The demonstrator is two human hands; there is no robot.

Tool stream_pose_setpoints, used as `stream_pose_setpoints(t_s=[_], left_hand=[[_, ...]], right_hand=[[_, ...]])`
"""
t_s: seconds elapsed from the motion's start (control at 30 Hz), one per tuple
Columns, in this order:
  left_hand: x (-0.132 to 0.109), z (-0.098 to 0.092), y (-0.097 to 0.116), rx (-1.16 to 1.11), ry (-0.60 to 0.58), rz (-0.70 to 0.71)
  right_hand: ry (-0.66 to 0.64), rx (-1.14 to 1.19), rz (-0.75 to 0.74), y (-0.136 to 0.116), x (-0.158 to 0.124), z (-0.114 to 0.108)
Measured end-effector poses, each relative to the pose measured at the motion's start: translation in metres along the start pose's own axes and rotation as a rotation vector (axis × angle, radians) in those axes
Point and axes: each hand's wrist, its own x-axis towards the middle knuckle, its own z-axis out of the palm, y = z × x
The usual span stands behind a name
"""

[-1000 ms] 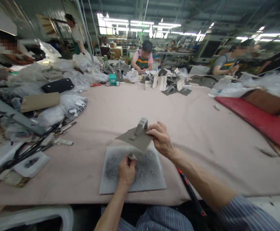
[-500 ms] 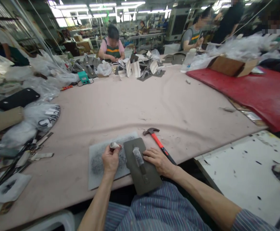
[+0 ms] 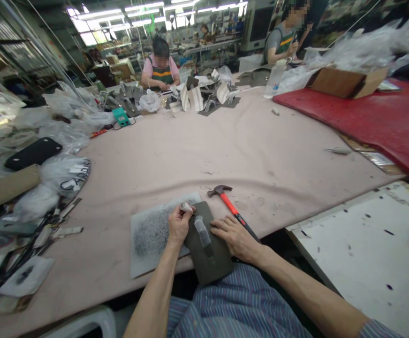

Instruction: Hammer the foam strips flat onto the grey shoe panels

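Observation:
My left hand (image 3: pixel 179 225) is closed around a small tool with a white-wrapped, rounded handle (image 3: pixel 185 207); its working end is hidden by my fingers. It is at the upper left edge of a dark grey-green panel (image 3: pixel 215 267). A translucent plastic sleeve (image 3: pixel 202 231) covers part of a narrow strip along the panel's middle. On the panel's right edge, my right hand (image 3: pixel 236 238) grips with fingers laid over the top, thumb out of sight. The panel slopes from a speckled grey slab (image 3: pixel 151 234) towards my lap. Just beyond my right hand lies a claw hammer (image 3: pixel 230 204) with a red-and-black handle.
Plastic-wrapped goods (image 3: pixel 42 180) and tools crowd the left side. A thin pointed tool (image 3: pixel 338 150) lies at the right near a red sheet (image 3: pixel 359 112) bearing an open cardboard box (image 3: pixel 338 82). A co-worker (image 3: pixel 160 68) sits across the table behind piled pieces (image 3: pixel 197 96).
My left hand has moved right with the white-handled tool, from over the slab to the panel's edge. My right hand stays on the panel. The camera view has shifted slightly.

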Motion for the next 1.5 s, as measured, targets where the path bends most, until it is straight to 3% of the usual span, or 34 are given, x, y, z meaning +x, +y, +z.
stream_pose_setpoints(t_s=[0.1, 0.2, 0.3, 0.47, 0.53, 0.6, 0.67, 0.7, 0.77, 0.83, 0.93, 0.97, 1.03, 1.1, 1.17, 1.27, 1.33, 1.37, 1.4, 1.5], left_hand=[[0.001, 0.001, 0.0, 0.016, 0.003, 0.008], [0.0, 0.004, -0.001, 0.026, 0.013, 0.007], [0.0, 0.006, -0.004, 0.037, 0.028, 0.0], [0.002, 0.008, 0.003, 0.143, 0.009, 0.015], [0.002, 0.008, 0.008, 0.264, -0.021, 0.069], [0.002, 0.008, 0.013, 0.366, -0.053, 0.134], [0.0, 0.008, 0.015, 0.413, -0.078, 0.18], [-0.001, 0.008, 0.016, 0.426, -0.089, 0.196], [-0.003, 0.009, 0.015, 0.451, -0.103, 0.216], [-0.004, 0.009, 0.015, 0.475, -0.109, 0.225], [-0.004, 0.009, 0.013, 0.478, -0.111, 0.228], [-0.004, 0.009, 0.013, 0.476, -0.109, 0.229], [-0.004, 0.009, 0.012, 0.474, -0.105, 0.224], [-0.004, 0.009, 0.012, 0.476, -0.106, 0.217], [-0.005, 0.009, 0.012, 0.482, -0.111, 0.216], [-0.005, 0.009, 0.012, 0.484, -0.116, 0.231], [-0.004, 0.009, 0.013, 0.488, -0.118, 0.24], [-0.004, 0.009, 0.013, 0.492, -0.119, 0.244], [-0.005, 0.01, 0.013, 0.497, -0.118, 0.245], [-0.006, 0.01, 0.014, 0.497, -0.108, 0.237]], right_hand=[[0.172, -0.005, 0.086, 0.009, -0.007, -0.006], [0.272, -0.054, 0.317, 0.02, -0.015, -0.008], [0.16, -0.076, 0.565, 0.026, -0.02, -0.009], [0.044, 0.058, 0.796, 0.031, -0.014, -0.016], [0.018, 0.356, 0.927, 0.033, -0.007, -0.023], [-0.024, 0.868, 1.067, 0.032, 0.003, -0.031], [-0.059, 1.284, 1.14, 0.027, 0.014, -0.04], [-0.069, 1.386, 1.158, 0.022, 0.019, -0.045], [-0.035, 1.385, 1.148, 0.009, 0.029, -0.055], [0.096, 1.246, 1.047, -0.005, 0.034, -0.066], [0.303, 0.715, 0.727, -0.021, 0.032, -0.08], [0.307, 0.524, 0.636, -0.023, 0.03, -0.084], [0.193, 0.235, 0.514, -0.024, 0.026, -0.093], [0.031, 0.09, 0.449, -0.025, 0.025, -0.108], [0.034, 0.04, 0.418, -0.032, 0.03, -0.129], [0.402, 0.139, 0.429, -0.047, 0.041, -0.154], [0.624, 0.229, 0.435, -0.054, 0.042, -0.152], [0.618, 0.242, 0.435, -0.054, 0.04, -0.145], [0.528, 0.223, 0.45, -0.051, 0.036, -0.134], [0.004, 0.085, 0.537, -0.034, 0.021, -0.103]])
